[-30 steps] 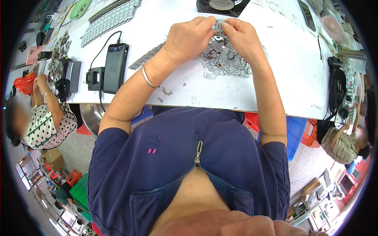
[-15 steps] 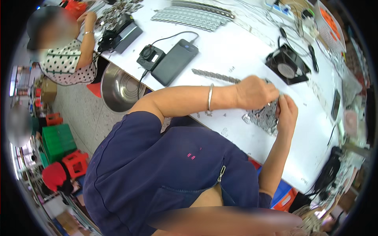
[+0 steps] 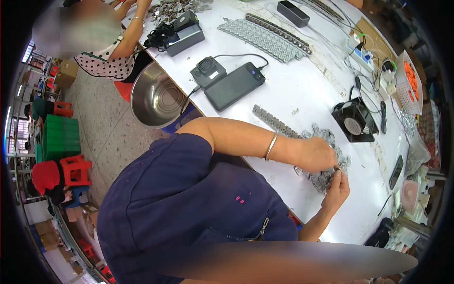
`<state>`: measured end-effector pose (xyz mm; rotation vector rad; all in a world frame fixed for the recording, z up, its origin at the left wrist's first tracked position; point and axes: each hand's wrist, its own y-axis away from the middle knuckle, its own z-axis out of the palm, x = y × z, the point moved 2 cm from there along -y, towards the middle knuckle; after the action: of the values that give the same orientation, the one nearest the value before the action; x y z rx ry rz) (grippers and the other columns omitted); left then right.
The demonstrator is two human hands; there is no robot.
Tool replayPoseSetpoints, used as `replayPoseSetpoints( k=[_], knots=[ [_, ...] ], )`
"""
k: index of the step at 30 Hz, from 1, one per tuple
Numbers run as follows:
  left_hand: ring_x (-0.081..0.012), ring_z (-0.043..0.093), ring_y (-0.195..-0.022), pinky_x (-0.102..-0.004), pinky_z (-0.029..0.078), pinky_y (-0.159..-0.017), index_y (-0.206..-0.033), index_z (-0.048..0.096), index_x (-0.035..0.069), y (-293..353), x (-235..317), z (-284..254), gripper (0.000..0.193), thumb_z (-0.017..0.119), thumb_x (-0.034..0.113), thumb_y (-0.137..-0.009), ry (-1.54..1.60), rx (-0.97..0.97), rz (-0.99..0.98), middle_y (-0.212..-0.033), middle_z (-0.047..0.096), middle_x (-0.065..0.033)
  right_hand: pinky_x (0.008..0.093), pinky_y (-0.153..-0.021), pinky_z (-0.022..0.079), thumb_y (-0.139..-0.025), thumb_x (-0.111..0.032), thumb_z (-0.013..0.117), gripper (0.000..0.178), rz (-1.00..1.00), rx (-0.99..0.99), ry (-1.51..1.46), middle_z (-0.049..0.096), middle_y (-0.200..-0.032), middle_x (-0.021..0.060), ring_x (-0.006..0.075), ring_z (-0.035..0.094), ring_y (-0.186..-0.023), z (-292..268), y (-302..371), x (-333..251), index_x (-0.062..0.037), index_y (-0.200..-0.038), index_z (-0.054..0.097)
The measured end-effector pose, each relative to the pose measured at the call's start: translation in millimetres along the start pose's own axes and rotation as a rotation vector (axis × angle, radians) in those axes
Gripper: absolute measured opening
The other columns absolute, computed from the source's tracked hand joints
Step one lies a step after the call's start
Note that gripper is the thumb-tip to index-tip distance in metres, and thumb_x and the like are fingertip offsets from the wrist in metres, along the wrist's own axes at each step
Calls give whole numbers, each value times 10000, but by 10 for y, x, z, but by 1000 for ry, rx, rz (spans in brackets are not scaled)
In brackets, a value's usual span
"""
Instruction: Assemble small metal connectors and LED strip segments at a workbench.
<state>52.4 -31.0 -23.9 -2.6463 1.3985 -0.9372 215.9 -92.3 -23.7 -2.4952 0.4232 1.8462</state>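
Observation:
My left hand (image 3: 318, 154), with a silver bangle (image 3: 271, 146) on its wrist, is closed over a heap of small grey metal pieces (image 3: 323, 181) on the white table. Its fingertips meet those of my right hand (image 3: 337, 190) at the heap's right side. My right hand is also closed, thumb and fingers in a pinch. Whatever lies between the fingertips is too small and covered to make out. A narrow row of linked metal pieces (image 3: 276, 122) runs from the heap toward the upper left.
A black power bank (image 3: 235, 86) lies beside a small charger-like device (image 3: 208, 72). Silver linked strips (image 3: 262, 38) are farther back. A black fan (image 3: 354, 122) stands right of the heap. Below the table's left edge is a steel basin (image 3: 158, 97); a co-worker's arm (image 3: 135, 35) is beyond.
The whole view has shifted, so the table items sit lower in it. My right hand has moved slightly nearer and leftward, and more of the metal heap shows around my hands.

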Motion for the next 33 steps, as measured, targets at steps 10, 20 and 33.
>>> replayPoseSetpoints(
  k=[10, 20, 33],
  knots=[
    [-364, 612, -924, -400, 495, -784, -1263, 488, 10, -98, 20, -430, 624, 719, 49, -685, 336, -66, 29, -1017, 634, -189, 223, -574, 379, -919, -150, 569, 203, -123, -113, -12, 564, -705, -19, 53, 452, -641, 166, -5, -313, 31, -959, 651],
    [-360, 630, -900, -385, 505, -763, -1234, 527, 18, -40, 90, -327, 564, 695, 49, -697, 385, -285, -8, -1010, 648, -200, 234, -517, 356, -896, -159, 595, 182, -146, -324, 111, 525, -631, -28, 54, 426, -583, 129, 121, -253, 17, -882, 641],
    [-75, 499, -503, -219, 416, -496, -781, 583, 6, 8, -14, -517, 216, 568, 182, -906, 805, -568, -373, -632, 543, -9, 215, -493, 335, -919, -186, 569, 206, -32, -350, -116, 455, -618, -60, 27, 385, -556, -32, 94, -307, -22, -797, 591]
  ],
)
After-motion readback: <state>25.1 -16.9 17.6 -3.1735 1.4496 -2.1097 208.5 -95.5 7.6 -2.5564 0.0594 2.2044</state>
